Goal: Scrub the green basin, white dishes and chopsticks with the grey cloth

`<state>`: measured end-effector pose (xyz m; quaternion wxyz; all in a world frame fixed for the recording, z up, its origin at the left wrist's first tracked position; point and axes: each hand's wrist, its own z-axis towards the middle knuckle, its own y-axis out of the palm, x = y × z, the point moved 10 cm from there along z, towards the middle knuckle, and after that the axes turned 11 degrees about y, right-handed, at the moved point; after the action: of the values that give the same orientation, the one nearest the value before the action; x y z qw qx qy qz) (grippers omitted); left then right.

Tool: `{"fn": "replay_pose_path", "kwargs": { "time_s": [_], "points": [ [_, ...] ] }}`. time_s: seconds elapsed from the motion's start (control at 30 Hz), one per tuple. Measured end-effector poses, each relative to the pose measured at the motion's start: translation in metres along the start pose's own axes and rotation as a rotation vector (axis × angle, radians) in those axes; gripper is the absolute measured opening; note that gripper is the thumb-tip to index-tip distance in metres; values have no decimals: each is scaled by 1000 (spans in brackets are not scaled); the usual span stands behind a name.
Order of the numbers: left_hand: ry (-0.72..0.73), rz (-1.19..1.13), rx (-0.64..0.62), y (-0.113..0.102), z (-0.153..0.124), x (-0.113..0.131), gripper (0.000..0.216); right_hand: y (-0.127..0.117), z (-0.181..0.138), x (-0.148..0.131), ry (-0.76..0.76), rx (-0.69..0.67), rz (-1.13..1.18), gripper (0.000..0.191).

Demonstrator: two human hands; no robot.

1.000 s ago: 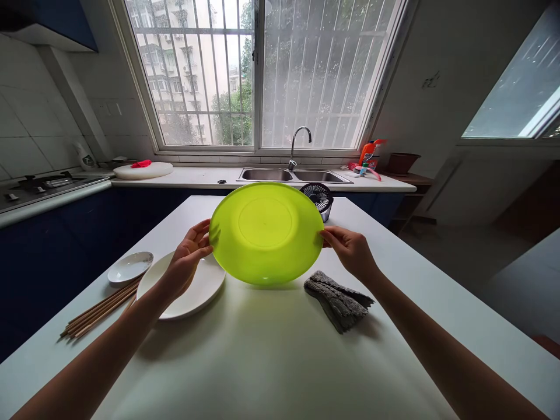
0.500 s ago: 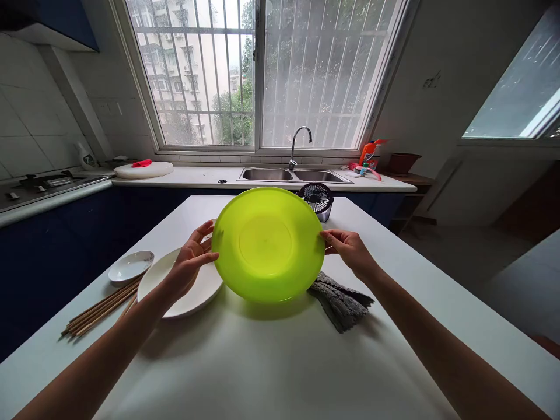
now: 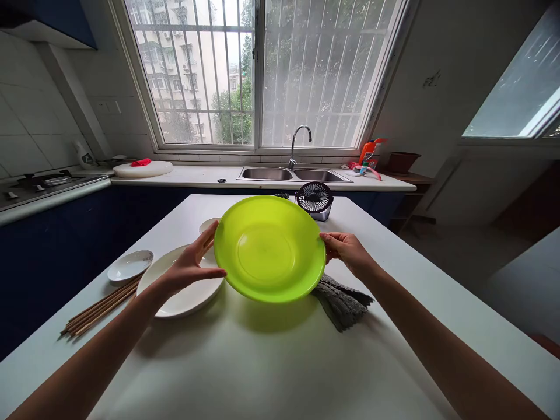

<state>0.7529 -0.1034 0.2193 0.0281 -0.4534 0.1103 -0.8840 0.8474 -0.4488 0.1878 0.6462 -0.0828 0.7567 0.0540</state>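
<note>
A round, translucent lime-green plastic plate (image 3: 270, 249) is held above the white table (image 3: 262, 361), tilted with its hollow face turned toward the camera and its near rim low over the tabletop. The left hand (image 3: 189, 268) clasps the plate's left rim, thumb across the near edge and fingers stretched up behind it; the right hand (image 3: 345, 251) pinches the right rim, so both hands are closed on the plate and set wide apart, one on each side. Under the left hand lies a large round white ceramic plate (image 3: 184, 291), flat on the table, with a small white saucer (image 3: 130, 265) just beyond its left side and a bundle of brown wooden chopsticks (image 3: 102, 306) lying beside both. A second small white dish (image 3: 207, 224) peeks out behind the green plate's left edge. A crumpled grey knitted cloth (image 3: 343, 303) lies on the table below the right hand, partly covered by the green plate's rim. At the far end of the table stands a small black desk fan (image 3: 315, 199), and behind it a steel double sink (image 3: 293, 174) sits under the window
</note>
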Motion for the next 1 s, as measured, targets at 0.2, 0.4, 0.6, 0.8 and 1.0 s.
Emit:
{"fn": "replay_pose_path", "kwargs": {
  "time_s": [0.2, 0.4, 0.6, 0.8, 1.0],
  "points": [
    [56, 211, -117, 8, -1, 7, 129, 0, 0, 2, 12, 11, 30, 57],
    [0, 224, -93, 11, -3, -3, 126, -13, 1, 3, 20, 112, 79, 44],
    [-84, 157, 52, 11, 3, 3, 105, -14, -1, -9, -40, 70, 44, 39],
    [-53, 135, 225, 12, 16, 18, 79, -8, -15, -16, 12, -48, -40, 47],
    [-17, 68, 322, 21, 33, 24, 65, -9, -26, -18, 18, -131, -40, 49]
  ]
}}
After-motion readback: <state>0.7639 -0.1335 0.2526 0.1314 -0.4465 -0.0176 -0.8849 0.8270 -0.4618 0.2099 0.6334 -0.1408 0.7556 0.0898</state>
